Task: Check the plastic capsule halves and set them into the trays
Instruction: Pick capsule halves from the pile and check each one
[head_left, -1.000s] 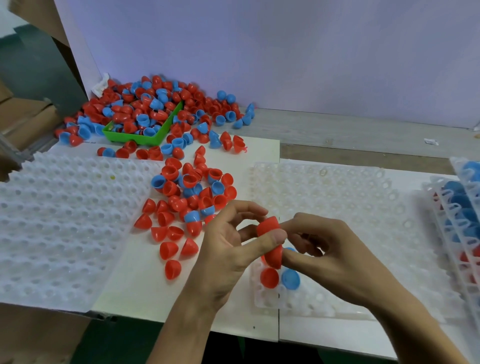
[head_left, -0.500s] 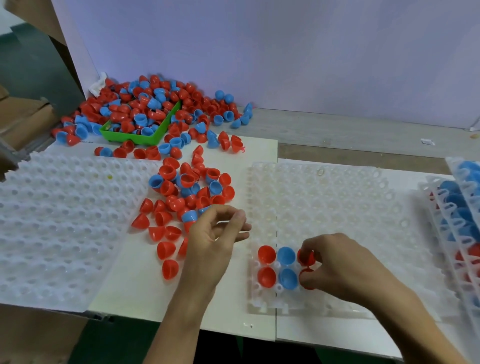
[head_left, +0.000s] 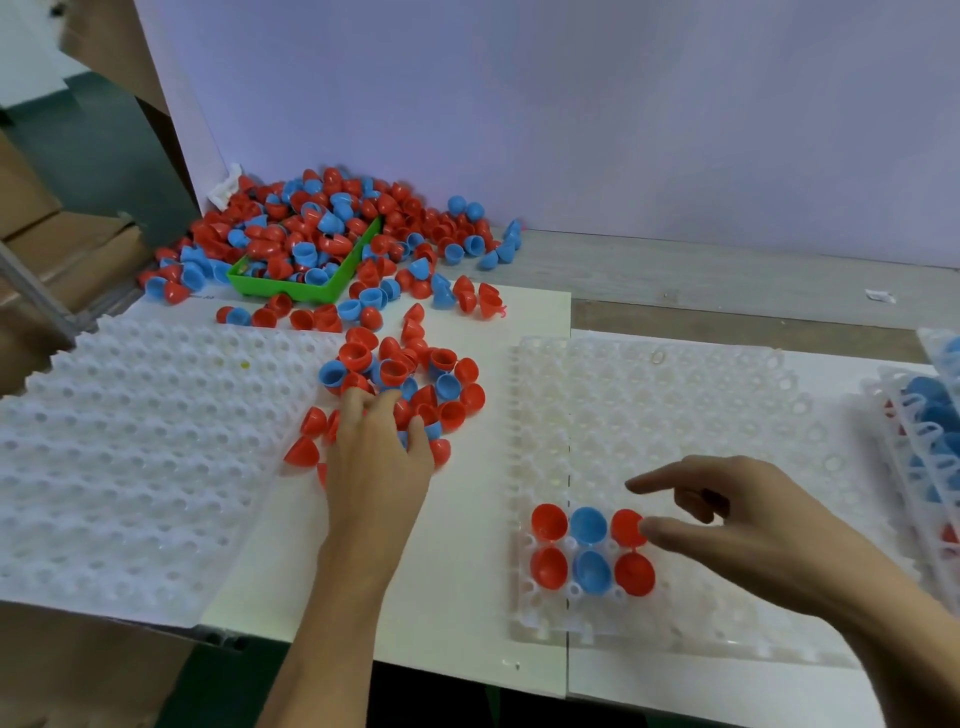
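The left hand's (head_left: 376, 457) fingers (head_left: 415, 431) are spread and bent down into the loose cluster of capsule halves (head_left: 415, 382) near the middle of the surface (head_left: 457, 571), likely gathering the next ones to check; whether they already pinch one, I cannot tell. The right hand (head_left: 748, 530) hovers relaxed, fingers apart and holding nothing, over the clear tray (head_left: 701, 395) toward the right edge. Six seated halves (head_left: 592, 551), red and blue, fill its near-left corner in two rows, open mouths up, domes down in the cells, axes roughly vertical, probably so insides can be seen. The loose halves point every way.
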